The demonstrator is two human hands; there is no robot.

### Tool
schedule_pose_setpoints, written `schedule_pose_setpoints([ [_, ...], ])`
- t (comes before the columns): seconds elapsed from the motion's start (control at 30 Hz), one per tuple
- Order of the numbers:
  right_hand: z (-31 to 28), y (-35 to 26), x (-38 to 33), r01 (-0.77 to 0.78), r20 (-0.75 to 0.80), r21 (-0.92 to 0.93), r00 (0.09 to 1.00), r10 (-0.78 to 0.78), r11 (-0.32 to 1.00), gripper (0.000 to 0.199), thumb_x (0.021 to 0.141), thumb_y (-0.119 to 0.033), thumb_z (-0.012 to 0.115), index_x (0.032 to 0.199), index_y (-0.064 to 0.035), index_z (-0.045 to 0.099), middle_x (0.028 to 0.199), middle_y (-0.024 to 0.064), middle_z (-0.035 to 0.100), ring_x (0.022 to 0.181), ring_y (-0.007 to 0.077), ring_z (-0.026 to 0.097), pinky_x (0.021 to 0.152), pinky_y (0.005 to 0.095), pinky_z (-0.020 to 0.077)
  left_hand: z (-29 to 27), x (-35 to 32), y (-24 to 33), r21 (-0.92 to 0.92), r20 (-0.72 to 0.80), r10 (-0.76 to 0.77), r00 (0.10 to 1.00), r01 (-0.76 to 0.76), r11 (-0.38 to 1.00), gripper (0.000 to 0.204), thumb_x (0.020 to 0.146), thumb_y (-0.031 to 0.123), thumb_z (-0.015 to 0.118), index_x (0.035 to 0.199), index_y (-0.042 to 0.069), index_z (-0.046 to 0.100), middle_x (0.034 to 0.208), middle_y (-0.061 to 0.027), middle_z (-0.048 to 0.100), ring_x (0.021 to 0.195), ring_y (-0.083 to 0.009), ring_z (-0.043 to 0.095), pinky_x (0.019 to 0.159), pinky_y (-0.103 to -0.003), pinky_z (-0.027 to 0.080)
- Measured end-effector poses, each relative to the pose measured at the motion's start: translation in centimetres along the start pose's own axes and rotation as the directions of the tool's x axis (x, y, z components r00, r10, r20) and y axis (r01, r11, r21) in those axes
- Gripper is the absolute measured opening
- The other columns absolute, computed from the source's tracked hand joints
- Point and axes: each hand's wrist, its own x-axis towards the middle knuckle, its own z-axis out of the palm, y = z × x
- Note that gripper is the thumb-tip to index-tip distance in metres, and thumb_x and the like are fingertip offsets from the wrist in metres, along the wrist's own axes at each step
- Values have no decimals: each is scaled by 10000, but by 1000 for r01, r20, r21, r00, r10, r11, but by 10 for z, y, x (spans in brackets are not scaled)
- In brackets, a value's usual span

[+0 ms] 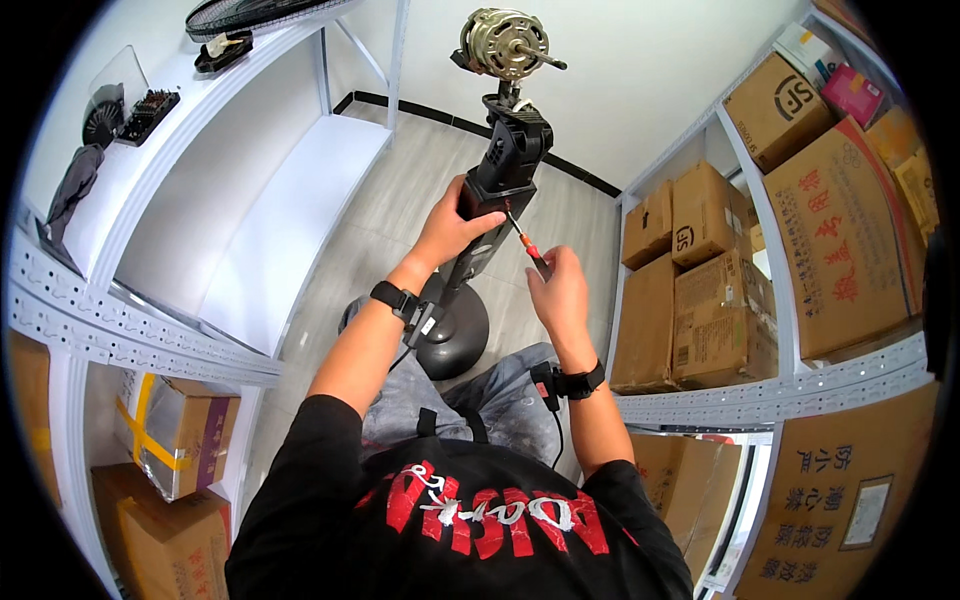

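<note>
Between two runs of white metal shelving [150,330], a person sat over a pale floor [400,190] with a stripped pedestal fan standing between the knees. On the person's right the shelves held stacked cardboard boxes [700,290]; on the left, the upper shelf carried a black fan grille [250,15] and a few small dark parts. The fan stand [470,265] rose from a round black base [455,340] on the floor and leaned away from the person, its long axis running from the base up and slightly rightward to the bare motor [500,42] at the top, whose shaft pointed to the right. Below the motor sat the black neck housing [505,165].

The left hand [450,230] was wrapped firmly around the lower part of that housing, fingers closed on it from the left side, steadying the column. The right hand [560,290] sat lower and to the right, closed around the handle of a screwdriver [525,240] with an orange-red collar. The shank of the tool slanted up and to the left from that hand, and its tip met the housing just beside the left thumb. So the housing lay up-left of the right hand, along the line of the tool, with the left hand already on it and the nearer of the two. Both wrists wore black straps [392,296] with small devices.
</note>
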Motion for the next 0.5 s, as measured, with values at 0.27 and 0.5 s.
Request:
schedule_pose_setpoints([
  [0.27,7,4,-5,-11,33,-131,999,16,991,221,833,-158,717,949,-26,583,901,197,643,795,425,631,664,491,498,-5,0,0,-18,59,-27,998,28,999,581,804,183,801,1258,26,474,1121,-58,621,1026,-138,586,931,-310,470],
  [0.5,9,3,-8,56,-53,-19,997,-57,998,192,860,-169,694,928,-30,581,858,207,648,758,430,630,647,505,497,-3,-3,-1,34,25,5,1000,-6,999,571,813,192,792,1257,29,472,1106,-61,626,1012,-135,592,916,-305,476],
])
